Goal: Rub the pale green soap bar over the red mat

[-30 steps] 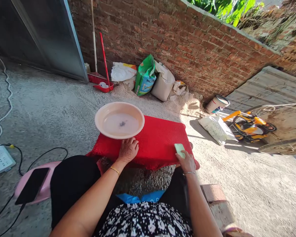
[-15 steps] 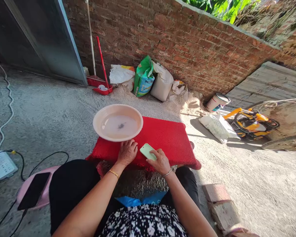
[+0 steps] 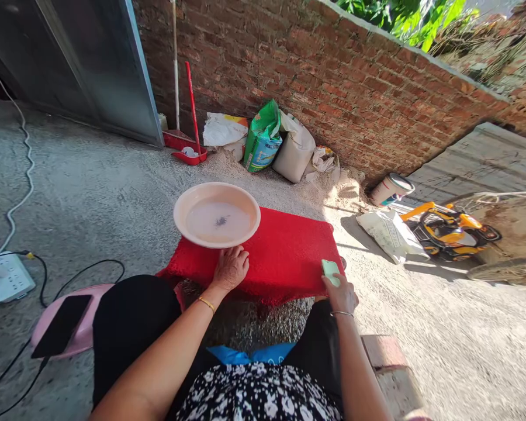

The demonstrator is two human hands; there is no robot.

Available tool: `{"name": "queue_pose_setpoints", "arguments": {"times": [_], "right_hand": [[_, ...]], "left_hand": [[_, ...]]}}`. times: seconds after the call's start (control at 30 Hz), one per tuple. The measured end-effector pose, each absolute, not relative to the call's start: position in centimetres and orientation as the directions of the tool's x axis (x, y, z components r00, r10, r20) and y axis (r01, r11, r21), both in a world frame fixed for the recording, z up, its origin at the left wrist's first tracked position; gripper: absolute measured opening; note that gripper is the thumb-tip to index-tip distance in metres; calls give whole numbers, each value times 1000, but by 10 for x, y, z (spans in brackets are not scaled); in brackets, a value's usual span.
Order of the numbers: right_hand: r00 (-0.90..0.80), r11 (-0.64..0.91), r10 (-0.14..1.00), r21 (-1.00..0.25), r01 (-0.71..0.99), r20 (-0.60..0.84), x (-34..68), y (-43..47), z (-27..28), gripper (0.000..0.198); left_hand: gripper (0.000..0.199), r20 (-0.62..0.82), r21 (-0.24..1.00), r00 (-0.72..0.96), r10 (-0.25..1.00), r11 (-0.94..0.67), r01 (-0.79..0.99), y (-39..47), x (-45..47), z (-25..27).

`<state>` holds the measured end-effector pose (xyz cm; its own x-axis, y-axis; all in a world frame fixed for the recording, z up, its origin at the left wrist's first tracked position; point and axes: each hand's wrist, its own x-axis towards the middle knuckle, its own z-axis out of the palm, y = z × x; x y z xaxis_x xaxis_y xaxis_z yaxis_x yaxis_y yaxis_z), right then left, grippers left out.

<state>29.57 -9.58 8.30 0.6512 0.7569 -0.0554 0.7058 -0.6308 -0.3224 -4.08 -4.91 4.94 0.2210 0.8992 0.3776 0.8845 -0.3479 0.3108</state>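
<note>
My right hand [image 3: 342, 295] grips a pale green scrub brush [image 3: 330, 270], a flat rounded block whose underside is hidden. It presses on the right end of a red cloth [image 3: 289, 248] spread over a low table or bench. My left hand [image 3: 231, 269] lies on the cloth left of its middle, holding nothing, fingers stretched forward a little apart. Just beyond those fingertips stands a pale peach basin [image 3: 179, 219] on the cloth's left part. Inside is cloudy, whitish water [image 3: 210, 222] with a dark patch in the middle.
At left are a pink stool [image 3: 90, 327] bearing a black phone [image 3: 63, 326], and a white power strip [image 3: 9, 278] with cables. Bricks [image 3: 383, 351] lie by my right leg. Sacks [image 3: 263, 137], a red dustpan [image 3: 193, 156] and a bucket [image 3: 391, 190] line the brick wall.
My right hand has slid the scrub brush rightward over the cloth, from near the middle to the right end. My left hand stays by the basin. The view has shifted slightly.
</note>
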Motion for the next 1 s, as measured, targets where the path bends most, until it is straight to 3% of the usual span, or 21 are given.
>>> {"name": "queue_pose_setpoints", "arguments": {"times": [0.13, 0.23, 0.3, 0.37, 0.43, 0.57, 0.67, 0.73, 0.8, 0.9, 1.0], "right_hand": [[224, -162, 971, -463, 871, 82, 219, -91, 70, 46], [-88, 166, 980, -493, 854, 176, 176, -85, 64, 46], [-153, 221, 973, -503, 835, 173, 171, -80, 63, 46], [-69, 124, 990, -507, 853, 125, 188, -76, 64, 44], [156, -109, 986, -475, 873, 61, 220, -73, 66, 45], [619, -586, 784, -384, 714, -44, 292, -74, 73, 55], [732, -703, 677, -365, 611, -80, 314, -78, 77, 60], [722, -684, 689, -384, 620, -63, 305, -79, 77, 63], [617, -557, 787, -444, 702, -10, 280, -79, 73, 61], [223, -130, 969, -547, 827, 107, 228, -78, 60, 53], [-134, 242, 965, -575, 781, 225, 190, -74, 48, 47]], "left_hand": [[20, 372, 291, 232, 899, -350, 891, -49, -42, 51], [21, 381, 275, 235, 894, -352, 895, -50, -42, 50], [21, 389, 269, 234, 891, -353, 896, -50, -41, 50], [21, 392, 266, 232, 890, -351, 898, -50, -41, 50], [21, 390, 265, 228, 892, -346, 900, -50, -40, 50], [21, 387, 272, 219, 896, -338, 901, -51, -39, 51], [21, 387, 275, 220, 895, -340, 899, -51, -39, 51], [21, 389, 276, 222, 894, -343, 898, -52, -40, 51], [21, 391, 277, 221, 893, -344, 897, -52, -40, 52], [20, 392, 270, 222, 893, -343, 900, -51, -40, 51], [20, 389, 256, 228, 893, -343, 904, -51, -40, 50]]}}
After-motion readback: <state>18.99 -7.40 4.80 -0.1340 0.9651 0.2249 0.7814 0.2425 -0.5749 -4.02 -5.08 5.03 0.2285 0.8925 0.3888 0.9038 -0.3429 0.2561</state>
